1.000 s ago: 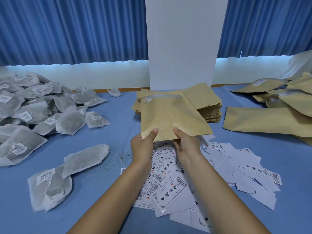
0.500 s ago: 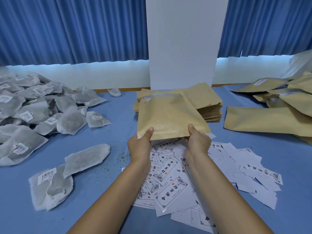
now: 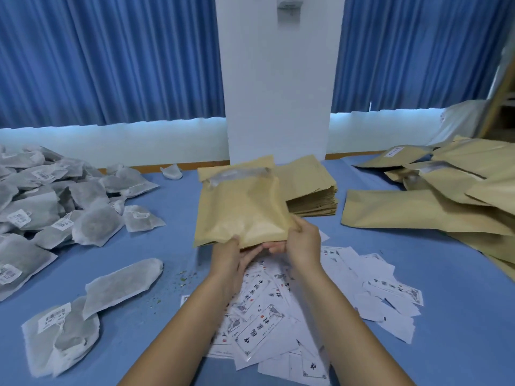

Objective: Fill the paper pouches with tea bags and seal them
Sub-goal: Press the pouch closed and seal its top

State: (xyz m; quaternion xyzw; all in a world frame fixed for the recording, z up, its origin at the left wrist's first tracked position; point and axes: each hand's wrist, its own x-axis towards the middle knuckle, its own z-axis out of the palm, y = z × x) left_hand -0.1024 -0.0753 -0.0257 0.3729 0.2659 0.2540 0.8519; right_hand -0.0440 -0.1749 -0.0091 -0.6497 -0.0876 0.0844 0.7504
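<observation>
Closer together now, left hand [image 3: 227, 256] and right hand [image 3: 303, 242], each with a pinch on the paper pouch [image 3: 239, 207].

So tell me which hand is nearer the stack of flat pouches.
Right. The right hand is just in front of the stack; the left hand grips the held pouch farther left.

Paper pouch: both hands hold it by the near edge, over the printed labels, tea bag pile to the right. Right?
One error: the head view shows the tea bag pile on the left, not the right. The left hand and right hand do hold the paper pouch by its near edge, over the printed labels.
</observation>
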